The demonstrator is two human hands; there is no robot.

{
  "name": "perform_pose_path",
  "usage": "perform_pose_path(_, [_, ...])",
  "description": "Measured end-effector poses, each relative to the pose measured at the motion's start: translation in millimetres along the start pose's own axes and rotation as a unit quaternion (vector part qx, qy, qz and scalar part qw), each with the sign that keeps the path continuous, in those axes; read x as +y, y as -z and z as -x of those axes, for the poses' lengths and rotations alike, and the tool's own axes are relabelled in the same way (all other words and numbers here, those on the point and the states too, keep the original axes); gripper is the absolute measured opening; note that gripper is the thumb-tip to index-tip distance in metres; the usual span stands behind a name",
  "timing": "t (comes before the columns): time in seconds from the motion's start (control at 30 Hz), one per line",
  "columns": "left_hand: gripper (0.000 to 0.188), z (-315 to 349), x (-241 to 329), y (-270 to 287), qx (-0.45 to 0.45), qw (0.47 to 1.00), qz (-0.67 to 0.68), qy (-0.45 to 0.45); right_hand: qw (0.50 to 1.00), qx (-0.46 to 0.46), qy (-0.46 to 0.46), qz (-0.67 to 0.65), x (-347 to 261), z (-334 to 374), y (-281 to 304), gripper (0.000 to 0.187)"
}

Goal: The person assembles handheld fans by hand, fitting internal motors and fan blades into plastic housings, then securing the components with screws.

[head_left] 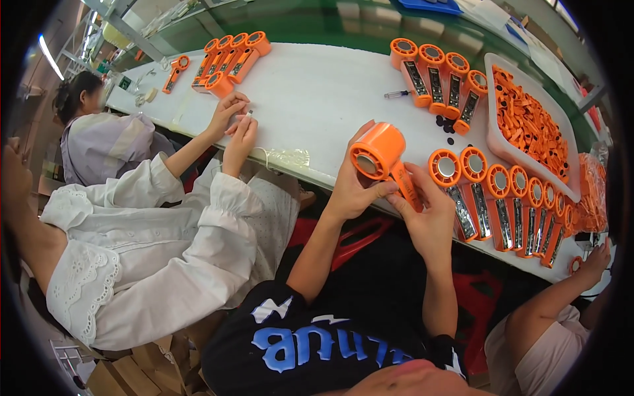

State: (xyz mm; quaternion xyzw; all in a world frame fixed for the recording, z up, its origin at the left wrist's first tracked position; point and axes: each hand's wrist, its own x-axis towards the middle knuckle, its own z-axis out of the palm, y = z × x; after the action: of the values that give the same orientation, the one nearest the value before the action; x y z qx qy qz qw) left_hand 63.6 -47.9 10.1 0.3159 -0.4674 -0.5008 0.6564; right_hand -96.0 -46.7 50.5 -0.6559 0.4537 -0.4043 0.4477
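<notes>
Fan (381, 146): held over the table's (323, 86) near edge, head up and left, handle slanting down to the right.
Left hand (350, 188): curled round the head, thumb reaching to the handle.
Right hand (429, 211): fingers closed on the handle.
Handle work: probably seating or checking the handle's orange face; the next move seems to call for a steady left grip and even right-finger pressure.
White tray (491, 89): heaped with small orange parts (528, 125), some dark pieces among them.
Clear bag (592, 191): orange pieces inside.
Far row (436, 82): 4 fans, handles open, innards showing.
Near row (500, 204): about 8, likewise open.
Blue tray (432, 6): contents cannot be told.
</notes>
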Motion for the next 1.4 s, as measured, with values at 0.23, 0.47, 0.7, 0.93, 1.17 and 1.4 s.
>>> perform_pose_path(0.23, [0.103,-3,6,3,-0.005,0.999,0.024,0.046,0.988,0.033,0.113,0.105,6,1,-4,0.055])
perform_pose_path(0.47, [0.106,-3,4,12,-0.031,0.998,0.016,0.045,0.986,0.019,0.106,0.130,-8,6,-4,0.059])
perform_pose_path(0.7, [0.105,-1,2,6,-0.031,0.999,-0.033,0.028,0.979,0.050,0.130,0.151,0,9,-12,0.056])
perform_pose_path(0.93, [0.103,1,18,-17,0.023,0.999,0.008,0.037,0.981,0.042,0.140,0.131,2,9,-3,0.055])
perform_pose_path(1.17, [0.097,10,30,-26,-0.021,0.997,-0.033,0.074,0.964,-0.084,0.002,-0.253,13,24,9,0.054])
perform_pose_path(1.4, [0.093,16,29,-40,-0.004,0.996,-0.012,0.087,0.916,-0.114,-0.099,-0.371,7,38,8,0.052])
